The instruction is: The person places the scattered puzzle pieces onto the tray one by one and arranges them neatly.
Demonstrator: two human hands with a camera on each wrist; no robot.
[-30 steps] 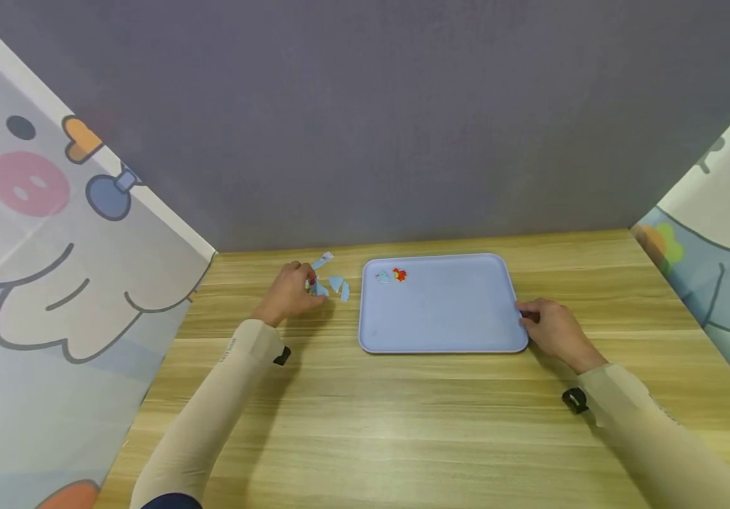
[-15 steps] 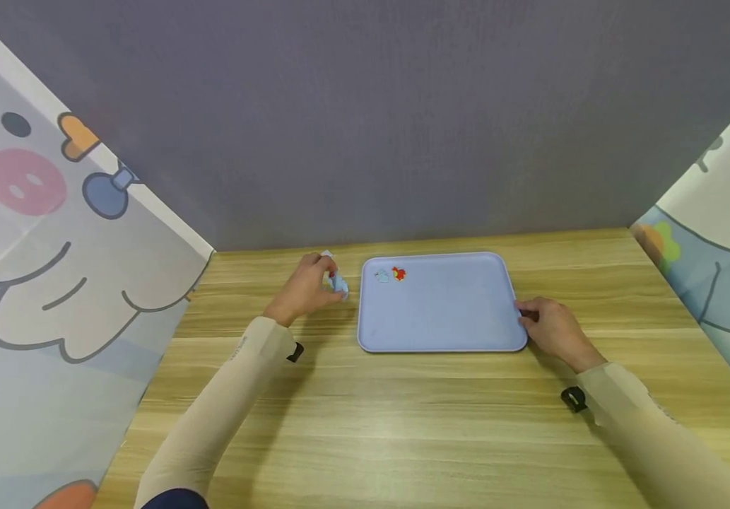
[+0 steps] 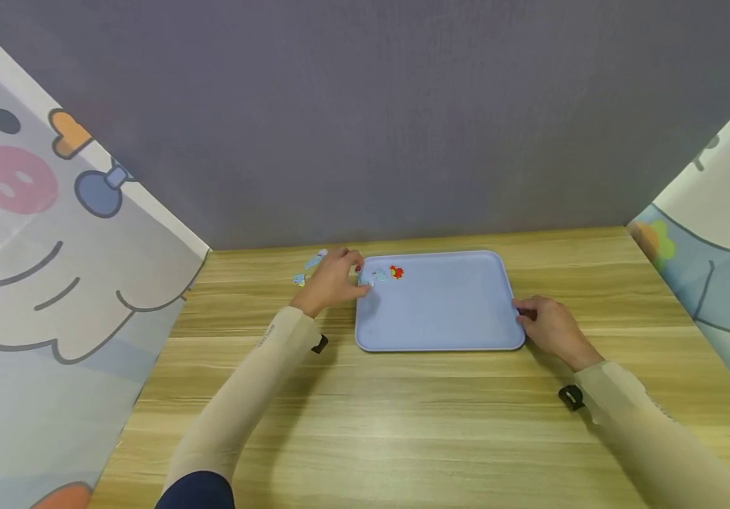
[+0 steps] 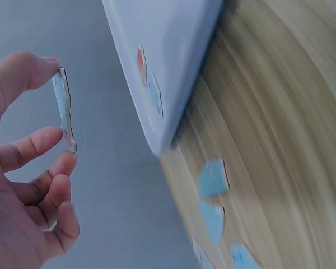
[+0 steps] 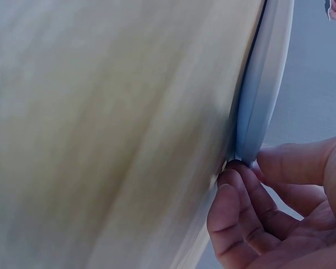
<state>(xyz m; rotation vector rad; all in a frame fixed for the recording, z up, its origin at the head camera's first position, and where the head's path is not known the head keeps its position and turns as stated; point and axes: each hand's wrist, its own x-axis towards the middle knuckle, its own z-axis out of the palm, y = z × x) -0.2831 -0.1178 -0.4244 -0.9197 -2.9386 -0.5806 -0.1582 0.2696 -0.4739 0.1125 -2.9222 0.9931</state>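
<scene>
My left hand (image 3: 333, 283) is over the upper left corner of the pale blue tray (image 3: 444, 311). Between its thumb and fingertips it pinches a thin, flat light-blue puzzle piece (image 4: 63, 106), seen nearly edge-on in the left wrist view. Two pieces lie inside the tray near that corner: a red one (image 3: 397, 272) and a light-blue one (image 3: 380, 275). At the tray's right side, my right hand (image 3: 552, 326) grips the rim; in the right wrist view the thumb (image 5: 291, 162) is against the rim, with curled fingers beneath the edge.
Several loose light-blue pieces (image 4: 214, 178) lie on the wooden table (image 3: 403, 424) left of the tray, partly hidden behind my left hand in the head view. A grey panel (image 3: 403, 127) rises behind the table, and printed cartoon panels (image 3: 27, 268) flank it.
My left hand has moved right from the loose pieces to the tray's corner, carrying a light-blue puzzle piece. My right hand stays at the tray's right rim.
</scene>
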